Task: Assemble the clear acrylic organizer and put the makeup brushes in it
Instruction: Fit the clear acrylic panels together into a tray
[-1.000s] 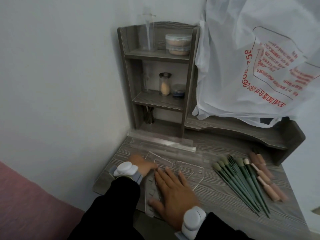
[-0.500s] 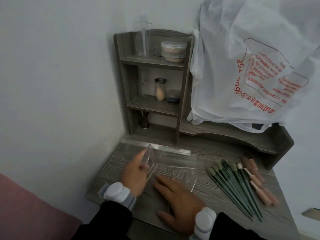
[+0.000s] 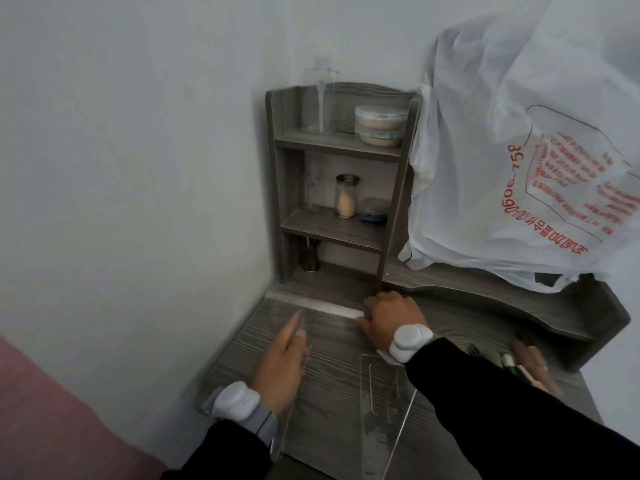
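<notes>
My left hand (image 3: 282,365) grips a clear acrylic side panel (image 3: 280,441), held on edge above the desk's left part. My right hand (image 3: 388,318) has reached to the back of the desk, with fingers curled on the right end of a long clear acrylic panel (image 3: 311,308) that lies flat in front of the shelf unit. A slotted clear acrylic panel (image 3: 384,414) lies flat at the front, beneath my right forearm. The makeup brushes (image 3: 519,363), green and pink, lie at the right, mostly hidden by my right sleeve.
A grey wooden shelf unit (image 3: 332,150) stands in the back corner with jars and a clear bottle on it. A white plastic bag (image 3: 519,150) with red print hangs over the low right shelf. A wall runs along the desk's (image 3: 332,386) left edge.
My right hand has left the front of the desk and reached back to the long panel. My left hand now holds its panel on edge. The view has shifted left.
</notes>
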The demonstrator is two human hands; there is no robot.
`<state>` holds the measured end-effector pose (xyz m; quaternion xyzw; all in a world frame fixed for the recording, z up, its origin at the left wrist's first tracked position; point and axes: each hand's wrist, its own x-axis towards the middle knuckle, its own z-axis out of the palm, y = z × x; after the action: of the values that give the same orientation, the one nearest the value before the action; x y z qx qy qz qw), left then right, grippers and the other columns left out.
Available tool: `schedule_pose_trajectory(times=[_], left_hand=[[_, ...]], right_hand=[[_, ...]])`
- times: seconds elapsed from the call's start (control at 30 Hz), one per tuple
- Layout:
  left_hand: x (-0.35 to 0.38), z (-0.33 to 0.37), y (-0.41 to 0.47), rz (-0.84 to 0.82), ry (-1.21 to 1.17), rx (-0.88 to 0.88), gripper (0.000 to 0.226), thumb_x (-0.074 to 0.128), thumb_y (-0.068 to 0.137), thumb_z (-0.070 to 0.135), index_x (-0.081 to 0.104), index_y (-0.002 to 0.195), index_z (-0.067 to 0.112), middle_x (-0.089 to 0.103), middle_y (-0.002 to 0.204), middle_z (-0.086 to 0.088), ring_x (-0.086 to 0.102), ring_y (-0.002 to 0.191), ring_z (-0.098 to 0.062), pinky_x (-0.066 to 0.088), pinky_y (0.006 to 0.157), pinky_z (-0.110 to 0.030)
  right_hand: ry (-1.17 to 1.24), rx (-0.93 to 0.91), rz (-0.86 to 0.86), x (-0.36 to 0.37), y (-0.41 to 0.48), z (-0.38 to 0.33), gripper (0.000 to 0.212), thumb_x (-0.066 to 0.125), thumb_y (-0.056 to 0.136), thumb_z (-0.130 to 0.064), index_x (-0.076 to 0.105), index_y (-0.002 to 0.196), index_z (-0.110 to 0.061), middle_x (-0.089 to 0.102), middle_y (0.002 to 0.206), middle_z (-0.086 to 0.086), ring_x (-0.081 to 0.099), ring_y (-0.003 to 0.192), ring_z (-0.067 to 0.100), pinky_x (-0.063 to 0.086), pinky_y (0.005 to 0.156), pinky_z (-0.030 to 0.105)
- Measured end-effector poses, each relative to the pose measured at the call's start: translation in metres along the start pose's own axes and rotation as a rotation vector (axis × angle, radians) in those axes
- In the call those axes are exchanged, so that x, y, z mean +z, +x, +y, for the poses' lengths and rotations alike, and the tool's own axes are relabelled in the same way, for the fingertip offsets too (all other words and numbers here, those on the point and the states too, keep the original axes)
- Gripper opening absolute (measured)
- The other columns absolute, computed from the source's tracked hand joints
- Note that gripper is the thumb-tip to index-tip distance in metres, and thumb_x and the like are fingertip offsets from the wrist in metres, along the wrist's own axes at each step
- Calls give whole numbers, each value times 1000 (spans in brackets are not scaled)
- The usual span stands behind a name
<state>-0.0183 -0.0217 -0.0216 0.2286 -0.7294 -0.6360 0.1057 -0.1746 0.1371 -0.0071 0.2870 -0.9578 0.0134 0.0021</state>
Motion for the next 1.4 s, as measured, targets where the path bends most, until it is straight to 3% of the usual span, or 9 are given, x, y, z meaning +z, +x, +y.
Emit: schedule_pose_trajectory(times=[0.17,0.3,0.4,0.57,0.67,0.83,0.9,1.07,1.4], left_hand=[[-3,-1,2,10,55,-10,40,36,103,41,43,143,43,64,96,-2,55,70,-7,40,52,-16],[-4,0,5,11,65,-8,42,37,103,39,43,145,36,65,122,-14,53,68,-6,41,49,-15],[-4,1,5,11,65,6,42,37,103,39,43,145,37,64,122,-15,53,68,-6,41,48,-13],[-6,2,3,37,65,20,39,39,103,38,45,142,39,63,87,-4,54,66,-10,42,52,-18],[-6,1,5,46,74,21,40,40,103,36,46,142,39,63,86,0,55,65,-10,43,57,-23],[-5,7,3,34,17,-18,39,43,103,18,50,138,36,61,83,-6,52,59,-14,44,48,-22],[-7,8,2,29,12,-22,43,43,102,12,50,138,35,63,85,-7,53,57,-14,44,47,-23],[-5,13,6,50,-24,-34,52,49,95,3,52,135,35,65,80,-5,47,55,-15,38,51,-28],[-10,14,10,59,-117,-73,31,49,99,21,61,126,31,58,74,-6,42,48,-12,32,46,-26]], right_hand=[[39,18,54,4,-2,2,32,55,86,-55,64,103,-29,64,108,-5,56,106,22,40,89,37],[148,84,-9,-5,0,4,36,65,79,-58,64,99,-28,64,107,-6,57,106,21,42,92,38],[172,107,-9,-9,1,3,39,68,74,-60,63,95,-27,64,104,-6,59,105,21,42,92,38],[162,72,13,-16,-2,4,31,66,76,-63,62,81,-32,60,109,-7,54,109,18,40,94,39],[218,-40,28,-17,-5,5,27,71,77,-51,55,71,-30,57,117,-15,51,113,14,38,96,37],[315,-40,-29,-23,-21,5,23,64,87,-41,47,83,-27,61,81,-8,60,79,22,42,70,29],[345,-50,22,-23,-30,13,17,63,89,-39,51,100,-33,66,98,-11,64,90,19,48,74,29],[386,-217,96,-26,-57,39,64,63,92,-19,38,150,-34,56,138,-9,57,121,13,47,100,29],[342,-222,155,-22,-86,82,54,50,84,-65,48,137,-54,50,96,-34,60,79,-3,57,72,31]])
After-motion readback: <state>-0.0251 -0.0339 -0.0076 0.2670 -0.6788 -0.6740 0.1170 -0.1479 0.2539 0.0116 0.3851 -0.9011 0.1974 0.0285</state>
